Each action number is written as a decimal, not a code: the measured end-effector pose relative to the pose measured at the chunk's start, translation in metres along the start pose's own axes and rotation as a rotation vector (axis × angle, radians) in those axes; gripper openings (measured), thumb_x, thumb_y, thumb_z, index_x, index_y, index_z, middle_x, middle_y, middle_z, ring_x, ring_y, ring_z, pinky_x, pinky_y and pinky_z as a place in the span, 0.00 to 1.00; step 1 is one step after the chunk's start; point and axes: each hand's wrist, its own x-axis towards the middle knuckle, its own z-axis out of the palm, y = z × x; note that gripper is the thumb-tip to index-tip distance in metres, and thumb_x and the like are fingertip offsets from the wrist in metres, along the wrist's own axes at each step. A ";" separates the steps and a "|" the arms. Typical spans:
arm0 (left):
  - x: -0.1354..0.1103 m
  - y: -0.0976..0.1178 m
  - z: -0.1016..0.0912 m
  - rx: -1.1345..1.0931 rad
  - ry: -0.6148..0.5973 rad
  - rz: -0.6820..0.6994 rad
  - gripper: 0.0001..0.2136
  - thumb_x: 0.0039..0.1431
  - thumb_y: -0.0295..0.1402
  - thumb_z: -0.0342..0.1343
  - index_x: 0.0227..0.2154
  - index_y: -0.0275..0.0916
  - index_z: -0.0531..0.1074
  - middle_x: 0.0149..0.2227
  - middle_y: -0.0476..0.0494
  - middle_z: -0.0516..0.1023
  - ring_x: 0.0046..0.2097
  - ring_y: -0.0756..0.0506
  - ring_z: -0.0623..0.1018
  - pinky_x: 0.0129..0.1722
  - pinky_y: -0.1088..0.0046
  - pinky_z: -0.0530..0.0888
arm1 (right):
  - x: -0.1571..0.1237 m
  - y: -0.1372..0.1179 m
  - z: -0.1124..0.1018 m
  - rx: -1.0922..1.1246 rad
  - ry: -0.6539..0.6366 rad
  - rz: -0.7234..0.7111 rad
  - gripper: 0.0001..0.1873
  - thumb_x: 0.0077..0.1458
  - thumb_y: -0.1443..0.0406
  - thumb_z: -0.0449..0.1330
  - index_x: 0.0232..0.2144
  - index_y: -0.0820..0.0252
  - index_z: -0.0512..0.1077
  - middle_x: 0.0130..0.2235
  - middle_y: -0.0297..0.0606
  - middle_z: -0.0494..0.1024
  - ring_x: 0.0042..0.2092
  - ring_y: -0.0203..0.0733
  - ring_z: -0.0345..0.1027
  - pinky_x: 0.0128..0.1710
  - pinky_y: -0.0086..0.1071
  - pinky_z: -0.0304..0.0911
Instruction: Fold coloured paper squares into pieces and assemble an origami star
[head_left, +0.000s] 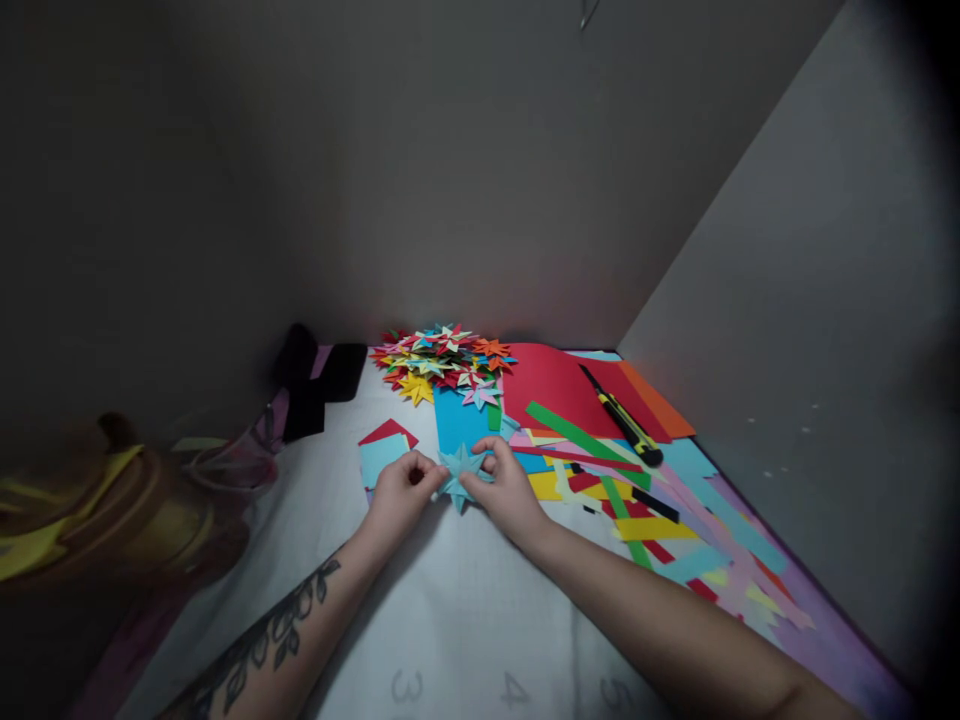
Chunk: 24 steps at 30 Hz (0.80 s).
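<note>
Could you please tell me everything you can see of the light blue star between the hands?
The light blue star looks like folded paper, with pointed tips and creases; fingers hide part of it. The left hand and right hand hold it from either side, just nearer than a blue sheet. Whether it touches the surface below is unclear.
</note>
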 end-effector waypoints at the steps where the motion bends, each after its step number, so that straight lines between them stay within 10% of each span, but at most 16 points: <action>1: 0.000 0.001 0.001 -0.040 -0.008 0.011 0.12 0.48 0.38 0.59 0.21 0.37 0.65 0.22 0.52 0.69 0.25 0.52 0.67 0.26 0.78 0.63 | 0.000 0.000 0.000 0.019 -0.006 0.010 0.17 0.45 0.66 0.60 0.36 0.56 0.57 0.24 0.23 0.67 0.21 0.29 0.60 0.21 0.23 0.60; 24: -0.005 0.012 0.001 -0.262 -0.139 -0.099 0.19 0.43 0.37 0.62 0.36 0.40 0.60 0.20 0.58 0.68 0.21 0.53 0.68 0.22 0.79 0.62 | -0.002 -0.011 0.001 0.058 -0.094 0.081 0.22 0.39 0.67 0.62 0.37 0.57 0.58 0.27 0.27 0.73 0.24 0.33 0.67 0.24 0.26 0.63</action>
